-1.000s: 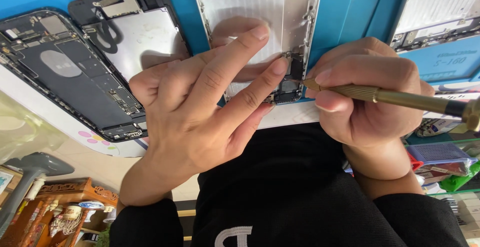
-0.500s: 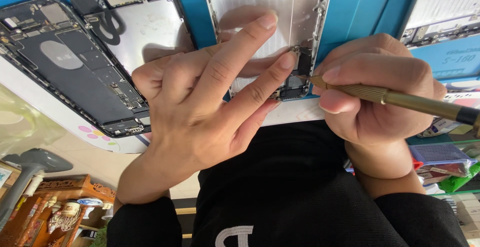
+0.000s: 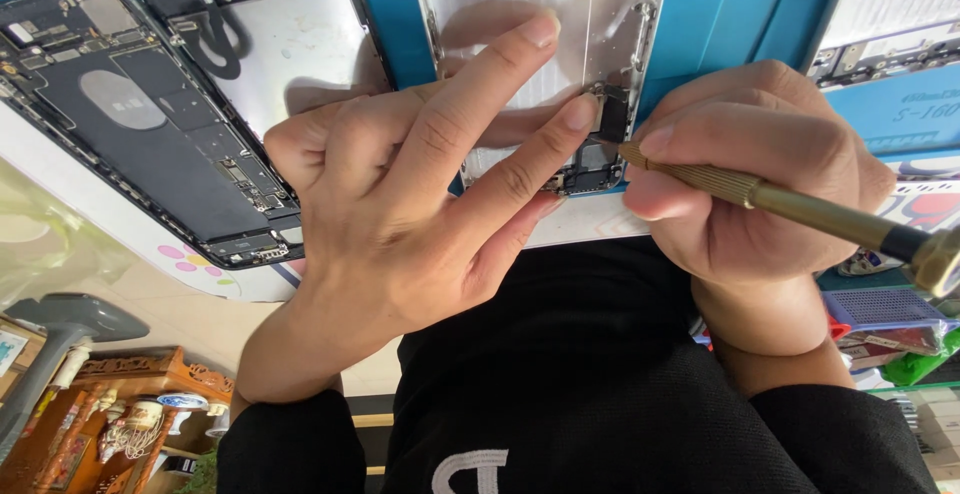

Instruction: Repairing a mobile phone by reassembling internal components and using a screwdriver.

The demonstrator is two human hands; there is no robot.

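Pressing two fingertips on an opened silver phone housing (image 3: pixel 540 64), the left hand (image 3: pixel 420 204) is hiding its lower half; the right hand (image 3: pixel 750 184), clamped on a brass-coloured screwdriver (image 3: pixel 790 204), has barely shifted.

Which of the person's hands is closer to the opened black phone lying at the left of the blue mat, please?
Left. The left hand lies right beside the opened black phone, its knuckles close to that phone's lower edge. The right hand, holding the brass screwdriver, is farther off, beyond the silver phone housing.
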